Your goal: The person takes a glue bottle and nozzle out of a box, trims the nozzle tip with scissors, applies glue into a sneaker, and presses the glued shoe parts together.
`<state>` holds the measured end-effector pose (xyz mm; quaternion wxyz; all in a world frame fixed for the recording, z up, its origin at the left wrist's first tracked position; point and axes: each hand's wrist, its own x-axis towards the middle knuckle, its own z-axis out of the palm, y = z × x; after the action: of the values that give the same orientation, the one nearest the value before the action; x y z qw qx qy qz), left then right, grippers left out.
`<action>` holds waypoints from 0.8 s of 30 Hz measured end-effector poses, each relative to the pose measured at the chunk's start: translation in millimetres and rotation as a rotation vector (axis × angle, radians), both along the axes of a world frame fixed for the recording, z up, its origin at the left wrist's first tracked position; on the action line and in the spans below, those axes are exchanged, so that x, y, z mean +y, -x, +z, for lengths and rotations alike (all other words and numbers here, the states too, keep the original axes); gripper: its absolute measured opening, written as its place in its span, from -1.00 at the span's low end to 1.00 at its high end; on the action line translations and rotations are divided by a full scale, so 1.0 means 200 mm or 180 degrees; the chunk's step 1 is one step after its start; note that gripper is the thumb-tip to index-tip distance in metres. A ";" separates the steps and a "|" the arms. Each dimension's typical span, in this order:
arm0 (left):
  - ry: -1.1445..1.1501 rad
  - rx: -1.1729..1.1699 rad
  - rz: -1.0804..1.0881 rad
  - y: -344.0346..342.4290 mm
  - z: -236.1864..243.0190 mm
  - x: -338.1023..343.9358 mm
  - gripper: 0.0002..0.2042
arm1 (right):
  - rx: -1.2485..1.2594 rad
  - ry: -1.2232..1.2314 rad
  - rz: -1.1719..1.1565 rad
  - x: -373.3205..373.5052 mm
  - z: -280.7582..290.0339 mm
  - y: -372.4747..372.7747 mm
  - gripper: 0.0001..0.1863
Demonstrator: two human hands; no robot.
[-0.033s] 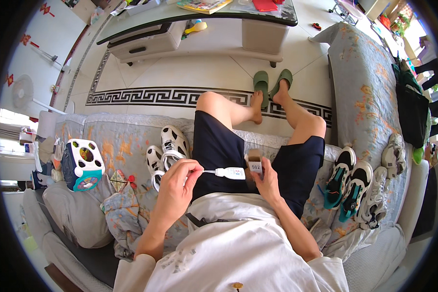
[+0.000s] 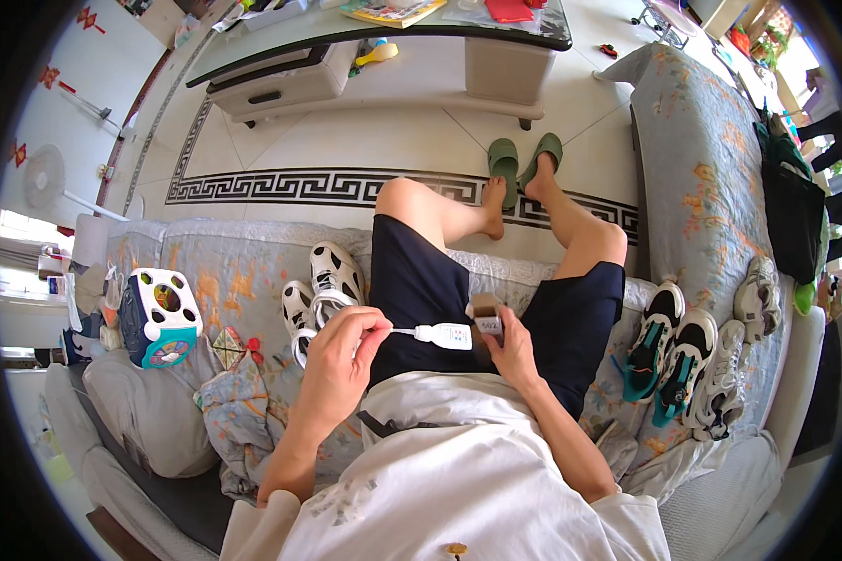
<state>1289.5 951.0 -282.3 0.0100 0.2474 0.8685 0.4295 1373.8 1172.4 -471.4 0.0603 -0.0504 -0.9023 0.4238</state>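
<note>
My left hand [image 2: 343, 355] pinches the thin nozzle of a small white plastic bottle [image 2: 449, 336], which lies sideways above my lap. My right hand [image 2: 515, 357] holds a small brown-and-white carton [image 2: 486, 308] upright just right of the bottle, its top toward the table. Black-and-white shoes [image 2: 332, 271] sit on the floral-covered sofa left of my thighs, close by my left hand. Black, white and teal shoes [image 2: 680, 365] and paler sneakers [image 2: 753, 297] lie to my right.
A glass-topped table [image 2: 253, 54] with magazines stands ahead on tiled floor. A covered sofa section [image 2: 688, 164] extends along the right. A white-and-teal toy cube [image 2: 170, 344] sits on the sofa at left. A white fan [image 2: 45, 176] stands at far left. My feet wear green slippers [image 2: 503, 154].
The carton in my right hand has tipped slightly, and the bottle has shifted very slightly downward in view. Little else differs.
</note>
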 end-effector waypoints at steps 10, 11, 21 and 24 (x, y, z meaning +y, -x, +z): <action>-0.0066 0.0487 -0.0379 0.02 0.01 0.06 -0.86 | -0.0831 0.3774 0.0337 0.00 0.69 0.06 -0.61; -0.0068 0.0485 -0.0401 0.02 0.00 0.07 -0.86 | -0.0995 0.3721 0.0319 0.01 0.70 0.06 -0.65; -0.1858 -0.2314 -0.0385 -0.04 -0.13 0.10 -0.69 | -0.0784 0.3970 -0.0051 -0.08 0.63 0.00 -0.76; -0.1799 -0.2340 -0.0262 -0.04 -0.14 0.09 -0.76 | -0.0724 0.3774 -0.0157 -0.09 0.62 -0.02 -0.78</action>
<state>1296.5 969.5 -310.5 0.2664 0.1060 0.6457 0.7077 1377.0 1153.7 -348.2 -0.0652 -0.1413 -0.5117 0.8449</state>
